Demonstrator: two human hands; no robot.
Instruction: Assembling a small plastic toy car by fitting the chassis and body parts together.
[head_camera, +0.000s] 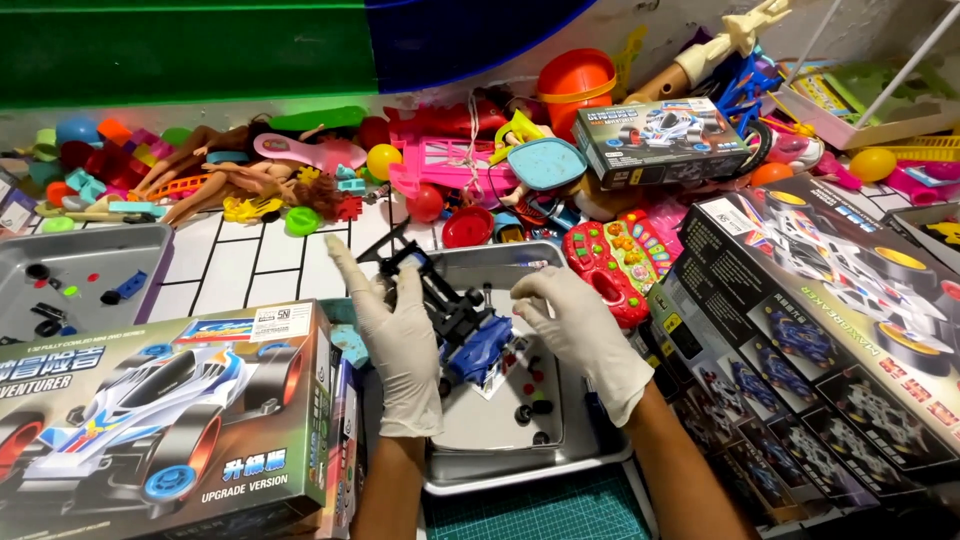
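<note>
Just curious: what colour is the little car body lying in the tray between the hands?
Blue car body, seen in the head view.

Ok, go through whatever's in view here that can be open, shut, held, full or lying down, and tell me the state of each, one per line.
Left hand: gloved, flat against the black chassis.
Right hand: gloved, curled beside the chassis.
Black chassis: held over the tray, unfinished.
Blue car body: detached, lying in the tray.
Metal tray: holding loose small parts.
Kit box: shut, lying flat.
Dolls: lying down.
</note>
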